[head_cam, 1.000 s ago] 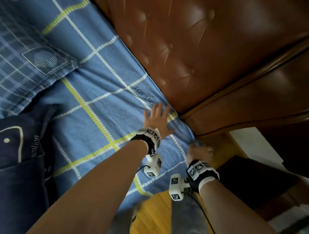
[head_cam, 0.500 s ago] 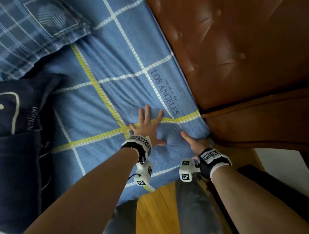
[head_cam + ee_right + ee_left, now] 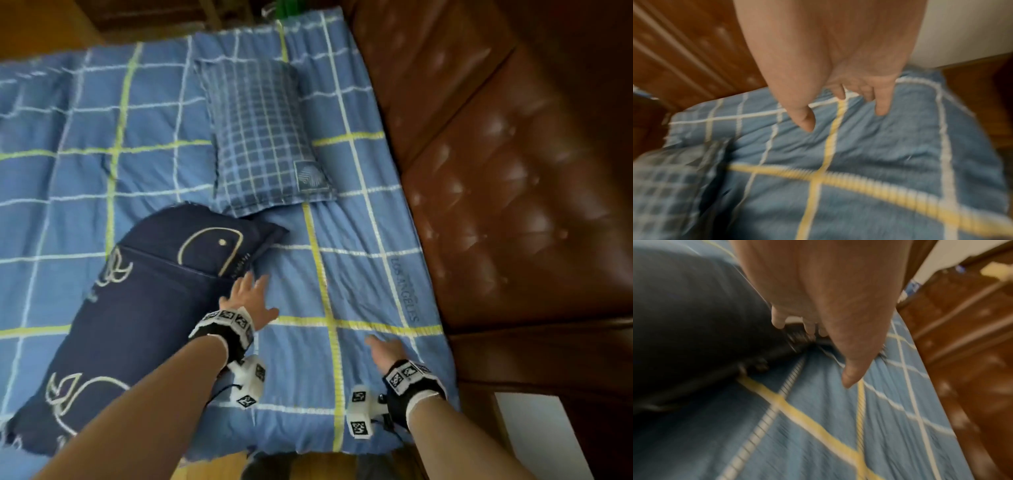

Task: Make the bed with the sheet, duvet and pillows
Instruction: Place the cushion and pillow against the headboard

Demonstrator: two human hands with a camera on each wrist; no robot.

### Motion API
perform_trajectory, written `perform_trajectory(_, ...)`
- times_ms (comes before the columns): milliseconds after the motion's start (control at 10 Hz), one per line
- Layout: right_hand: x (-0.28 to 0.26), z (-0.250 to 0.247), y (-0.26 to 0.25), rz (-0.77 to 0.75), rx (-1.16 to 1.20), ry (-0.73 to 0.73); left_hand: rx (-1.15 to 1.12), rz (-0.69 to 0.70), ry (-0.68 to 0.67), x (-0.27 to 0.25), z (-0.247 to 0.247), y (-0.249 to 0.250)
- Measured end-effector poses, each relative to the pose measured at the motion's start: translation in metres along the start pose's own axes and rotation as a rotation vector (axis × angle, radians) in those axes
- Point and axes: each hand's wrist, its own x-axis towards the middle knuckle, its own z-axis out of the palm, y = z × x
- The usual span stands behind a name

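A blue sheet (image 3: 144, 178) with white and yellow grid lines covers the bed. A navy pillow (image 3: 137, 308) with cream line drawings lies at the near left, and a small blue checked pillow (image 3: 263, 137) lies beyond it near the headboard. My left hand (image 3: 248, 298) is open, its spread fingers right at the navy pillow's (image 3: 694, 321) right edge. My right hand (image 3: 387, 349) hovers open over the sheet's (image 3: 869, 154) near right corner, holding nothing. Both wrist views are blurred.
A brown tufted leather headboard (image 3: 496, 171) runs along the bed's right side. Wooden floor (image 3: 212, 466) shows below the bed's near edge, and a white surface (image 3: 541, 438) sits at the lower right.
The view has swung back, now showing both pillows. My left hand moved left off the sheet toward the navy pillow. My right hand lifted from the corner by the headboard.
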Motion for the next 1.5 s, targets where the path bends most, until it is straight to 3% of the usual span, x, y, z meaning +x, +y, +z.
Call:
perform_trajectory(100,-0.078,0.063,-0.059,-0.131,0.049,-0.106,-0.074,-0.102,0.104,-0.033,-0.039,-0.098)
perform_trajectory(300,-0.159,0.217,-0.098,-0.215,-0.023,-0.264,-0.276,-0.312,0.097,-0.064,-0.028,-0.274)
perform_trajectory(500,-0.163,0.334,-0.096,-0.164,-0.050,-0.384,-0.510,-0.522,0.077,-0.042,0.040,-0.380)
perform_trajectory(600,-0.130,0.369,-0.096,-0.274,0.015,-0.233,-0.492,-0.477,0.029,-0.021,0.061,-0.395)
perform_trajectory(700,-0.100,0.368,-0.094,-0.304,-0.139,-0.109,-0.430,-0.438,0.002,-0.009,0.057,-0.380)
perform_trajectory(800,-0.103,0.331,-0.100,-0.264,-0.186,-0.071,-0.382,-0.323,-0.061,-0.008,0.040,-0.349)
perform_trajectory(1000,-0.127,0.179,-0.144,-0.259,-0.363,0.064,-0.569,-0.081,-0.150,-0.011,-0.012,-0.230)
perform_trajectory(1100,-0.113,0.124,-0.168,-0.266,-0.468,0.086,-0.620,-0.096,-0.095,0.009,-0.021,-0.170)
perform_trajectory(1200,-0.086,0.101,-0.191,-0.315,-0.554,-0.005,-0.666,-0.165,-0.055,0.034,-0.018,-0.138)
perform_trajectory(1300,-0.048,0.099,-0.193,-0.209,-0.349,-0.171,-0.679,-0.201,-0.144,0.046,0.001,-0.125)
perform_trajectory(1400,-0.046,0.105,-0.186,-0.061,-0.140,-0.281,-1.075,-0.464,-0.032,0.046,0.038,-0.133)
perform_trajectory(1500,-0.044,0.114,-0.186,-0.030,-0.011,-0.345,-1.257,-0.712,0.152,0.035,0.039,-0.135)
